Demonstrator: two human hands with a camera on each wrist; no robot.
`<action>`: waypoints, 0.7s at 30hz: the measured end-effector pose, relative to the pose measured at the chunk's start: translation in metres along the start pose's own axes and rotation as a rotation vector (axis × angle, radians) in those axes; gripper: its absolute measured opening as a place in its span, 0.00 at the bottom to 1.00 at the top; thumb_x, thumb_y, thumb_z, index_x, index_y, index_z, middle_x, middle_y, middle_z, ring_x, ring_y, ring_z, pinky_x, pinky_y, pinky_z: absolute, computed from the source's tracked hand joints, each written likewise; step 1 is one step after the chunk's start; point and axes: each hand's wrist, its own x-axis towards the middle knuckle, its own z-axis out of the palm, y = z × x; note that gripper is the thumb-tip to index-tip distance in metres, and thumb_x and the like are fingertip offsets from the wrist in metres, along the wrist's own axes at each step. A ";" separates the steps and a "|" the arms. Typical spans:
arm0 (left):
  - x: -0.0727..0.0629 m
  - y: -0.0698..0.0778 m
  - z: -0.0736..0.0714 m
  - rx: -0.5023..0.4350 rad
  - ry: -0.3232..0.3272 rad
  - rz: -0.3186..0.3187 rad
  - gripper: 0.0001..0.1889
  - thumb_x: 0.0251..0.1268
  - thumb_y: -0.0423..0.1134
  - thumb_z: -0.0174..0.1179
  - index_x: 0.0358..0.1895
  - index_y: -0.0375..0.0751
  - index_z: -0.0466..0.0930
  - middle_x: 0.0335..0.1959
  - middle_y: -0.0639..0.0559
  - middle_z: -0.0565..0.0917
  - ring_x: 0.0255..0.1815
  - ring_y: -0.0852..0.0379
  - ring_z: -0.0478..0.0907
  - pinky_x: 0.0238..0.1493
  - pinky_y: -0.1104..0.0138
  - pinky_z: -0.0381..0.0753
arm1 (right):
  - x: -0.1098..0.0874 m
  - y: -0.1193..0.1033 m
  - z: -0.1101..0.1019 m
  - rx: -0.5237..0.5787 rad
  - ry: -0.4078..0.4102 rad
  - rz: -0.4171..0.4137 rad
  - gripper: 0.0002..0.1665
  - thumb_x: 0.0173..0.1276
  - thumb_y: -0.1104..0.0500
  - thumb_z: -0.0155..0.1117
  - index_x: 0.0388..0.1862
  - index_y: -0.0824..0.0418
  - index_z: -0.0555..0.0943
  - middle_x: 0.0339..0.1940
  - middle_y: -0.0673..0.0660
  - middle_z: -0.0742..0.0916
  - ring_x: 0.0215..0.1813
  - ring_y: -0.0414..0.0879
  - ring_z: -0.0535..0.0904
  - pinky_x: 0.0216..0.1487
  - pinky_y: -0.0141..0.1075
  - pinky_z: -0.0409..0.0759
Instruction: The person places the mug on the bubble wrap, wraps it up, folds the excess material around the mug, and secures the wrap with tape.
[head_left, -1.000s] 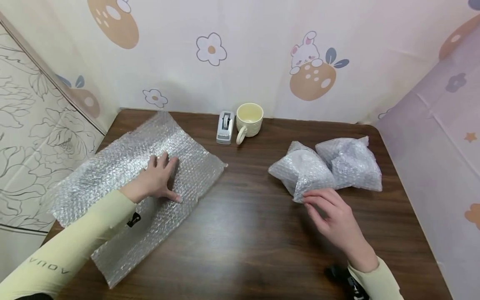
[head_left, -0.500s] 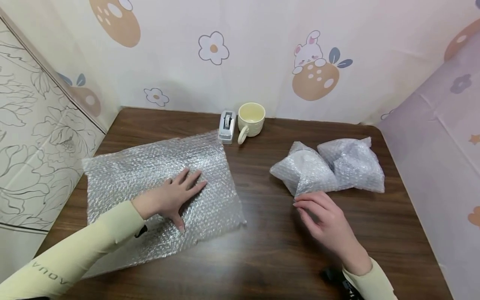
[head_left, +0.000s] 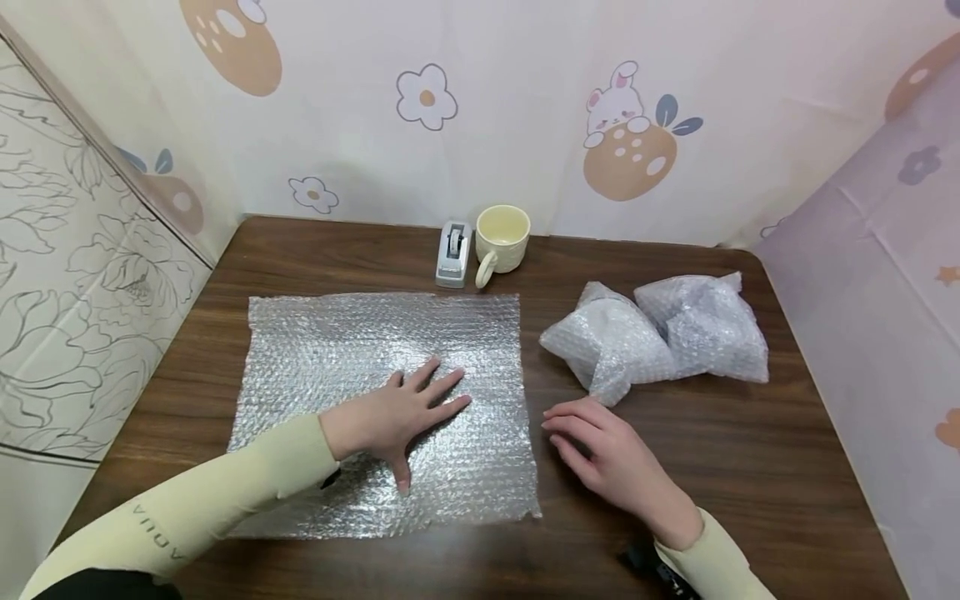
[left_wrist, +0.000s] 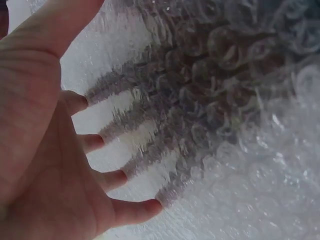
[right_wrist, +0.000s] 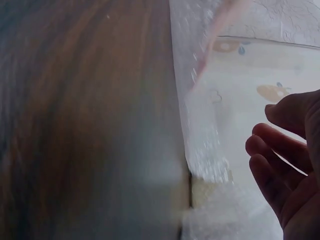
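A sheet of bubble wrap (head_left: 315,358) lies flat on the left half of the brown wooden table, its edges roughly square to the table. My left hand (head_left: 408,417) rests on it with fingers spread; in the left wrist view the fingertips (left_wrist: 150,205) meet the bubbled surface. To the right of the sheet, my right hand (head_left: 600,454) holds nothing, its fingers loosely bent. Just beyond that hand sits a bubble-wrapped bundle (head_left: 611,337), with a second wrapped bundle (head_left: 708,329) against it on the right. What is inside the bundles is hidden by the wrap.
At the back of the table (head_left: 337,250) stand a grey tape dispenser (head_left: 453,254) and a pale yellow mug (head_left: 502,240), side by side. The mug's handle points toward the front. A patterned curtain (head_left: 517,108) hangs behind the table and along its right side.
My left hand has slid the bubble wrap rightward and turned it from a diagonal lie to square with the table. The right hand has moved left and nearer, away from the bundle.
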 end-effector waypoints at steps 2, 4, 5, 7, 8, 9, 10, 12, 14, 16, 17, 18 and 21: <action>0.008 0.006 -0.003 0.017 0.009 0.011 0.77 0.19 0.79 0.67 0.82 0.56 0.37 0.81 0.44 0.32 0.78 0.33 0.31 0.66 0.35 0.60 | 0.000 0.000 0.003 -0.002 -0.046 0.016 0.10 0.72 0.59 0.63 0.47 0.62 0.85 0.51 0.55 0.85 0.53 0.49 0.80 0.59 0.32 0.72; 0.014 0.011 -0.006 0.037 0.017 0.027 0.77 0.20 0.79 0.67 0.82 0.56 0.38 0.82 0.44 0.33 0.79 0.33 0.32 0.66 0.36 0.61 | 0.001 0.001 0.004 -0.011 -0.103 0.042 0.15 0.67 0.60 0.69 0.51 0.62 0.84 0.55 0.57 0.83 0.57 0.50 0.79 0.61 0.33 0.71; 0.017 0.013 -0.008 0.047 0.019 0.033 0.77 0.20 0.79 0.68 0.82 0.56 0.38 0.82 0.44 0.34 0.79 0.33 0.32 0.65 0.36 0.62 | 0.001 0.002 0.005 -0.019 -0.136 0.060 0.18 0.64 0.61 0.71 0.53 0.63 0.83 0.57 0.58 0.82 0.59 0.50 0.78 0.62 0.34 0.70; 0.022 0.017 -0.010 0.061 0.022 0.041 0.77 0.20 0.79 0.68 0.82 0.56 0.39 0.82 0.45 0.35 0.79 0.33 0.33 0.65 0.37 0.63 | 0.001 0.003 0.007 -0.040 -0.201 0.101 0.26 0.60 0.60 0.75 0.57 0.63 0.81 0.62 0.59 0.80 0.63 0.52 0.74 0.64 0.38 0.69; 0.024 0.019 -0.011 0.068 0.020 0.041 0.77 0.19 0.80 0.68 0.82 0.57 0.39 0.82 0.45 0.35 0.79 0.33 0.33 0.65 0.37 0.64 | 0.001 0.004 0.008 -0.053 -0.230 0.121 0.28 0.59 0.59 0.76 0.59 0.63 0.80 0.64 0.59 0.78 0.65 0.52 0.73 0.65 0.39 0.69; 0.026 0.021 -0.012 0.074 0.020 0.041 0.77 0.19 0.80 0.68 0.82 0.57 0.39 0.82 0.45 0.35 0.79 0.33 0.34 0.65 0.37 0.64 | 0.001 0.005 0.010 -0.063 -0.254 0.140 0.31 0.59 0.57 0.77 0.60 0.63 0.79 0.66 0.59 0.77 0.67 0.53 0.71 0.65 0.42 0.69; 0.028 0.023 -0.012 0.080 0.023 0.040 0.77 0.19 0.81 0.67 0.82 0.57 0.39 0.82 0.45 0.35 0.79 0.33 0.34 0.64 0.37 0.65 | 0.001 0.006 0.011 -0.074 -0.276 0.157 0.32 0.59 0.56 0.77 0.61 0.62 0.79 0.67 0.59 0.76 0.68 0.53 0.69 0.65 0.44 0.69; 0.032 0.027 -0.014 0.096 0.030 0.041 0.77 0.18 0.82 0.66 0.82 0.57 0.39 0.82 0.45 0.36 0.79 0.33 0.36 0.64 0.37 0.66 | 0.001 0.009 0.014 -0.086 -0.309 0.179 0.36 0.58 0.53 0.78 0.63 0.63 0.77 0.69 0.60 0.74 0.70 0.54 0.67 0.66 0.48 0.69; 0.036 0.031 -0.016 0.109 0.034 0.039 0.78 0.17 0.83 0.65 0.82 0.56 0.40 0.82 0.44 0.37 0.79 0.32 0.37 0.63 0.37 0.67 | 0.001 0.010 0.016 -0.097 -0.342 0.200 0.39 0.58 0.50 0.78 0.65 0.64 0.76 0.70 0.61 0.73 0.72 0.56 0.65 0.66 0.50 0.69; 0.039 0.034 -0.017 0.121 0.036 0.038 0.78 0.17 0.83 0.65 0.82 0.56 0.41 0.82 0.44 0.38 0.78 0.32 0.39 0.62 0.38 0.68 | 0.000 0.011 0.016 -0.112 -0.380 0.223 0.41 0.58 0.49 0.78 0.66 0.64 0.75 0.71 0.63 0.71 0.73 0.58 0.63 0.67 0.52 0.68; 0.041 0.036 -0.018 0.128 0.034 0.036 0.78 0.17 0.83 0.65 0.82 0.56 0.40 0.82 0.44 0.38 0.78 0.32 0.39 0.62 0.38 0.68 | 0.000 0.012 0.016 -0.122 -0.402 0.236 0.43 0.58 0.48 0.78 0.67 0.65 0.74 0.72 0.64 0.70 0.73 0.59 0.62 0.67 0.53 0.68; 0.042 0.037 -0.019 0.132 0.029 0.034 0.78 0.17 0.83 0.65 0.82 0.56 0.40 0.82 0.44 0.38 0.78 0.32 0.39 0.62 0.38 0.68 | 0.000 0.012 0.015 -0.130 -0.425 0.253 0.44 0.58 0.47 0.78 0.68 0.65 0.73 0.73 0.64 0.69 0.73 0.60 0.61 0.67 0.53 0.68; 0.046 0.039 -0.022 0.156 0.014 0.023 0.78 0.17 0.84 0.64 0.82 0.57 0.39 0.82 0.44 0.37 0.79 0.33 0.39 0.62 0.38 0.68 | -0.001 0.012 0.011 -0.152 -0.502 0.304 0.46 0.58 0.45 0.77 0.70 0.64 0.72 0.75 0.66 0.66 0.74 0.62 0.59 0.66 0.55 0.69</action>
